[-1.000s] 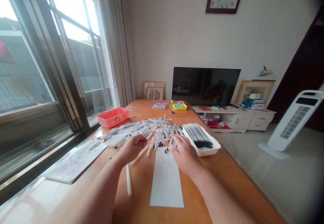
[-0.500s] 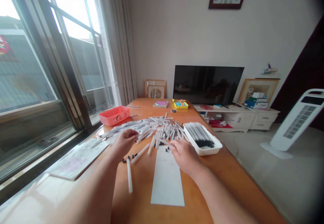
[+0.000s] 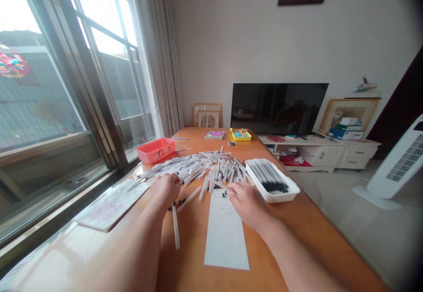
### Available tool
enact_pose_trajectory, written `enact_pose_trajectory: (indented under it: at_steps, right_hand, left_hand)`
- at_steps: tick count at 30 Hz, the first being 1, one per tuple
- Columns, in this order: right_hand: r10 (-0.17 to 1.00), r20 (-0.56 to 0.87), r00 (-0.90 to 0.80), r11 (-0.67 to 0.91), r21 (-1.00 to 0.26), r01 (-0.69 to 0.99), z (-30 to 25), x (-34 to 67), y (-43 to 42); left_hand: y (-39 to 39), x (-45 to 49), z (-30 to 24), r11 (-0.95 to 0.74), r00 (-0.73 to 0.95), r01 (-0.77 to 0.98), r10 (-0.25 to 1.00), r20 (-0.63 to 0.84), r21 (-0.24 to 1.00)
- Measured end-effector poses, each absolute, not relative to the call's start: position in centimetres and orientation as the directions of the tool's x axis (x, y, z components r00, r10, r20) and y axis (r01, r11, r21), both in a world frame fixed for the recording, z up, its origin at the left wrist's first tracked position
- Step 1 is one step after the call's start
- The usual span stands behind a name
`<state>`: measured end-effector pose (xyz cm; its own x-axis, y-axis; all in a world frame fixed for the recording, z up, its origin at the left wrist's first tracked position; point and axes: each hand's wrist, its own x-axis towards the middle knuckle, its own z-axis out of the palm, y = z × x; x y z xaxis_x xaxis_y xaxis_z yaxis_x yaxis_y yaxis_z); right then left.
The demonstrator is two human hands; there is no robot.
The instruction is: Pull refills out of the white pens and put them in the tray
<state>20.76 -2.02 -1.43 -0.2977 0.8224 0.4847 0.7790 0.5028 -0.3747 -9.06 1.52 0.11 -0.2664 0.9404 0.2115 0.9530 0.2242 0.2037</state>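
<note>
My left hand (image 3: pixel 167 188) is closed in a pinch beside the pile. A small dark piece, apparently a black pen cap (image 3: pixel 178 181), shows at its fingertips. In my right hand (image 3: pixel 247 201) I hold a whitish pen barrel (image 3: pixel 218 183) between thumb and fingers, pointing left over the top of the paper strip (image 3: pixel 226 234). A large heap of pen barrels (image 3: pixel 194 165) spreads beyond both hands. Near my left wrist lie a black-ended pen barrel (image 3: pixel 176 228), another loose barrel (image 3: pixel 189 198) and a few black caps (image 3: pixel 181 201). More black caps (image 3: pixel 224 194) rest on the paper.
To the right stands a white tray (image 3: pixel 284 197) filled with black-ended pens. A red box (image 3: pixel 155 150) is at the back left, near the window. A booklet (image 3: pixel 112 206) lies left of my arm. A yellow box (image 3: pixel 241 136) and a book (image 3: pixel 214 135) sit at the table's far end.
The view has shifted slightly, moving the scene to the right. My left hand has turned and dropped a little, closer to the loose caps. My right hand still holds the pen barrel.
</note>
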Motion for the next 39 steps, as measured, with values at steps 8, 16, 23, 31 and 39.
enact_pose_trajectory:
  at_steps: [8, 16, 23, 31, 39]
  right_hand:
    - [0.833, 0.487, -0.262, 0.483, -0.41, 0.774, -1.7, 20.8, -1.7]
    - [0.834, 0.495, -0.243, 0.474, -0.419, 0.774, -1.7, 21.1, -1.7]
    - [0.831, 0.52, -0.2, 0.446, -0.406, 0.798, -1.2, 22.2, -1.5]
    - [0.826, 0.551, -0.122, 0.356, -0.341, 0.87, 0.0, 24.5, -1.2]
    - [0.839, 0.537, -0.088, 0.329, -0.371, 0.868, 0.3, 26.0, -0.8]
  left_hand:
    - [1.4, -7.5, -0.8, 0.125, -0.184, 0.963, 0.952, 0.244, 0.24]
    - [1.6, -7.8, -0.8, 0.113, -0.181, 0.955, 0.954, 0.238, 0.273]
    - [1.6, -9.0, 0.0, 0.04, -0.126, 0.921, 0.972, 0.198, 0.388]
    - [0.8, -8.3, 1.1, -0.194, 0.057, 0.845, 0.96, 0.276, 0.499]
    - [0.4, -7.9, 1.3, -0.267, 0.136, 0.828, 0.949, 0.285, 0.493]
